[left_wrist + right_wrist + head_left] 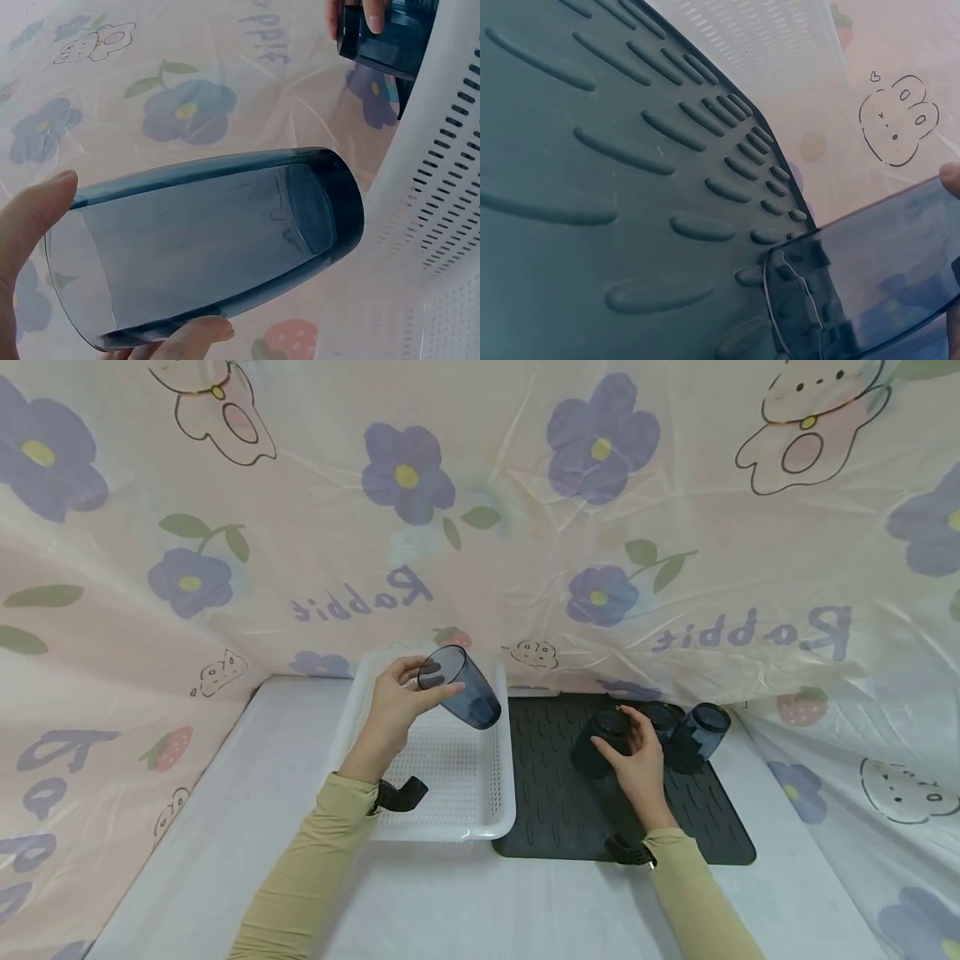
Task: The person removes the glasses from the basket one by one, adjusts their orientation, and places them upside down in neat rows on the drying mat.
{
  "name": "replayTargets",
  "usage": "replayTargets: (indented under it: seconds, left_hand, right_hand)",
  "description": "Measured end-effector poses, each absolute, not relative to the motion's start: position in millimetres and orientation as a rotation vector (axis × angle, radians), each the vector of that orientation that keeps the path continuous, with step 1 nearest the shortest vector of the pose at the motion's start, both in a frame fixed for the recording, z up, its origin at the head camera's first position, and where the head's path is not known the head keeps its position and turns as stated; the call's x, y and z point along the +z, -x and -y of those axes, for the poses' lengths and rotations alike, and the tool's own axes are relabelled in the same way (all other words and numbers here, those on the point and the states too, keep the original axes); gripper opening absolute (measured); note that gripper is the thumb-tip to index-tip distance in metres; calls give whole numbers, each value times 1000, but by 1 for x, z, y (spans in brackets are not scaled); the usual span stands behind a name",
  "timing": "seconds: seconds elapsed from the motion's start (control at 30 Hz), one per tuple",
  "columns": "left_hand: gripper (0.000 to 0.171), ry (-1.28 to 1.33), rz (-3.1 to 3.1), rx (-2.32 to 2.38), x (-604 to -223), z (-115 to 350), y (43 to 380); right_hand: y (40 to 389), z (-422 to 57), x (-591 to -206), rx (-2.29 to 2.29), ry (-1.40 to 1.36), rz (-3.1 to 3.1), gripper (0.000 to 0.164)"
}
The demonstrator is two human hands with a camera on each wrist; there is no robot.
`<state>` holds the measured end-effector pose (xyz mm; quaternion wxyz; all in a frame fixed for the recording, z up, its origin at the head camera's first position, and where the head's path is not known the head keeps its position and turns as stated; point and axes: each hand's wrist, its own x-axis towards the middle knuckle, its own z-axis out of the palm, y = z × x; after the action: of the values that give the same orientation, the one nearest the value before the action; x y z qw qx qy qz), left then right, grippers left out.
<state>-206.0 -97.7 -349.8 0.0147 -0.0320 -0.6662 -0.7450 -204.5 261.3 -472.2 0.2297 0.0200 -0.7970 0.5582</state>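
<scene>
Over the white perforated basket (420, 832), my left hand (395, 714) grips a clear blue drinking glass (471, 695) near its rim. The glass (202, 240) is tilted, its thick base pointing right and its mouth toward the palm. My right hand (639, 764) holds a second blue glass (602, 745) by its sides, base up, at the dark ribbed mat (555, 810). In the right wrist view that glass (885, 274) has its rim at the mat, with fingertips at the right edge. Beyond this hand are two more upturned glasses, one (662, 717) partly hidden and one (697, 739) farther right.
Basket and mat sit side by side on a white-covered table (480, 902). A patterned plastic sheet (487, 552) rises as a wall behind and along both sides. White table surface extends left of the basket and in front of both.
</scene>
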Motion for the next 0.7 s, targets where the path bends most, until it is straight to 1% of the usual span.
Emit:
replayTargets:
  seconds: [0.3, 0.63, 0.7]
  left_hand:
    - [63, 112, 1951, -2418, -352, 87, 204]
    - [63, -19, 1836, -2518, -359, 79, 203]
    - [63, -31, 1838, -2514, -360, 77, 203]
  right_hand:
    - [203, -260, -470, 1538, -37, 2196, 70]
    - [203, -259, -468, 1564, -29, 2184, 69]
    - [199, -256, -462, 1569, -32, 2184, 69]
